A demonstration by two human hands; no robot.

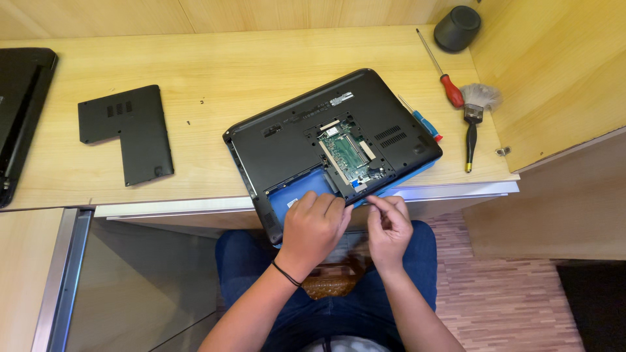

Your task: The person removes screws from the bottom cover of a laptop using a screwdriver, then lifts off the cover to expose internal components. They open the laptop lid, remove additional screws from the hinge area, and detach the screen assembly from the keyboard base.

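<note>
The laptop lies bottom-up at frame centre on the counter, its cover already off at left and its bay open, while the left hand curls on the blue drive and the right hand pinches something too small to tell; refitting seems left.

Light wood desk spans the scene, backed on the far side by a matching pale wood-panelled wall; a wooden cabinet side stands at right. Below the desk's near edge, a glass panel in a metal frame sits at left. Floor at right is narrow pinkish wood-look strips, evenly lit.
</note>
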